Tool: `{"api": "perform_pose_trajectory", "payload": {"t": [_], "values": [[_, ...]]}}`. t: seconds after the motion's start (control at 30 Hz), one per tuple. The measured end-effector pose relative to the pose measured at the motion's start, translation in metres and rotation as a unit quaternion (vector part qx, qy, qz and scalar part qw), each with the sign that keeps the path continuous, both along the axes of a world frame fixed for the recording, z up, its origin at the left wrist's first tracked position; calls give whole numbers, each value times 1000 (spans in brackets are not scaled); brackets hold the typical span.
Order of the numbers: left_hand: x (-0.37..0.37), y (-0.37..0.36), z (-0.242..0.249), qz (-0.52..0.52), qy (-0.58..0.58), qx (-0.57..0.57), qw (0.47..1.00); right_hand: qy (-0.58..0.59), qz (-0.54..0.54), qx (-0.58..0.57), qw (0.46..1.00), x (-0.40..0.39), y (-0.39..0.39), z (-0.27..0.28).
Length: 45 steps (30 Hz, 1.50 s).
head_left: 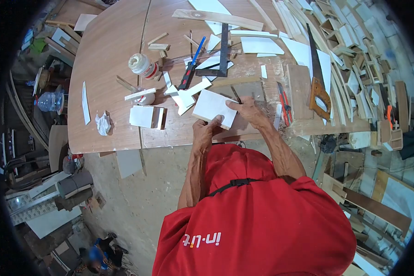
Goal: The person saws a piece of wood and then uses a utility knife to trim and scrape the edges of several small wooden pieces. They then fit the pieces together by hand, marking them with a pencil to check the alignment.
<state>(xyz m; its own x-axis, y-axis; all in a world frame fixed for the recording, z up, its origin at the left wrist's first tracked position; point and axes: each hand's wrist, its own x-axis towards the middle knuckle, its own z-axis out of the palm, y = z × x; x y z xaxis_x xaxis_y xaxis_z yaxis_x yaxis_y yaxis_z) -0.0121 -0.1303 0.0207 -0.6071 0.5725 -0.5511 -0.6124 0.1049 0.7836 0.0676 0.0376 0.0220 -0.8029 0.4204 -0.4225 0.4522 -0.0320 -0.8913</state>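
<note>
A white-faced rectangular block (211, 106) is held over the table's front edge. My left hand (205, 132) grips its near side, with the thumb on the white face. At the block's right side is my right hand (247, 110), its thumb on the face and a thin dark pencil-like tool (236, 94) sticking up by its fingers. White strips and scraps (184, 98) lie just beyond the block. A black try square (224, 50) and a blue-and-black cutter (188, 73) rest farther back. To the left stands another white-faced block (141, 116).
An open glue jar (142, 66) and crumpled tissue (103, 123) are on the table (106, 60) at left. A red knife (285, 105) and handsaw (318, 92) lie at right. Wood strips and small frames (349, 69) crowd the right side.
</note>
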Motion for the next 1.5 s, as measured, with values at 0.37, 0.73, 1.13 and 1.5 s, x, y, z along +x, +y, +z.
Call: {"api": "perform_pose_trajectory", "payload": {"t": [0.37,0.73,1.13,1.5], "values": [[-7,-18,-6,93,-47,109,989,-20,-43,231,972,-56,49,-21],[-3,-26,-24,129,-5,-60,990,-48,176,455,871,-78,16,-1],[12,-29,-13,155,-73,-3,985,250,149,538,791,-96,-22,-16],[20,15,-18,32,-24,-33,999,41,-83,119,989,38,-13,-20]]}}
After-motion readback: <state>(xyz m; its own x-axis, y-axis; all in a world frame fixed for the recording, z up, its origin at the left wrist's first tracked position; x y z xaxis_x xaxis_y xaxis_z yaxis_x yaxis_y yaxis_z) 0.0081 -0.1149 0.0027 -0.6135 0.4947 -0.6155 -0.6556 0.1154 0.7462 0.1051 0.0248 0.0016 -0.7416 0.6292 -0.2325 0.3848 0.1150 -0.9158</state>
